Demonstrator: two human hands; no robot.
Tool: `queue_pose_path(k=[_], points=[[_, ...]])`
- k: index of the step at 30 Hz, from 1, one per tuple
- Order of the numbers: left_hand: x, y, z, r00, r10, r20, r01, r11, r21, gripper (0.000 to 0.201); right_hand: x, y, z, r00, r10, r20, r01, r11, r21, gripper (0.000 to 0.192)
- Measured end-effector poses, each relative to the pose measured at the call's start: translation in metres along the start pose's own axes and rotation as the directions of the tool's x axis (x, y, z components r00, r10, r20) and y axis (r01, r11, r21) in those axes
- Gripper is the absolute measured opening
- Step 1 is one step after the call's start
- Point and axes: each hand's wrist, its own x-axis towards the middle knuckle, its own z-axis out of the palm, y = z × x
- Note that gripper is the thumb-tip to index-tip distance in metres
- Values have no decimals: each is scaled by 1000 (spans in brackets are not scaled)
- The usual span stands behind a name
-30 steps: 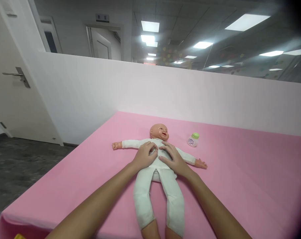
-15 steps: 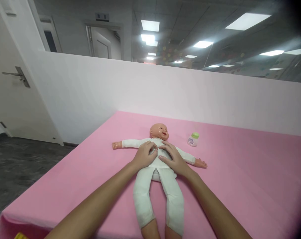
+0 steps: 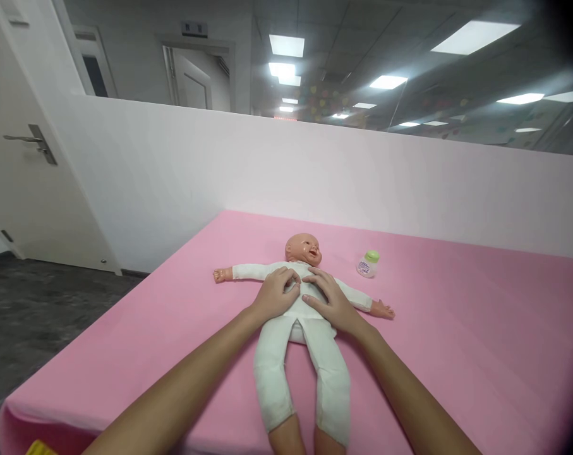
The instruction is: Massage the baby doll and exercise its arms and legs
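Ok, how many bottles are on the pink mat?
1. The bottle stands on the mat beside the doll, apart from the right hand. None hidden that I can see.

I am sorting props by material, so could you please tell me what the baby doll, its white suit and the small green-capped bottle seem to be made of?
The baby doll's head looks like glossy moulded plastic or vinyl, with a shine on the forehead. Its white one-piece suit looks like soft matt knit fabric, creased at the legs. The small white bottle with a green cap appears to be smooth plastic. Both hands, left hand and right hand, rest on the chest.
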Motion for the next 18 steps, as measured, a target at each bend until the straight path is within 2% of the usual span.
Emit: queue_pose_path(k=[10,14,16,18], points=[[0,1,0,1000,2,-3,-2,1000,13,11,0,0,0,1000,-2,2,2,1000,0,47],[-1,-2,1,1000,-6,-2,6,1000,14,20,-1,-2,-1,1000,6,8,-6,1000,2,52],[0,-3,2,1000,-13,-1,13,1000,12,23,-1,-4,-1,1000,11,9,-12,1000,11,46],[0,-3,2,1000,-14,-1,14,1000,13,16,0,-6,-2,1000,12,5,-12,1000,24,38]])
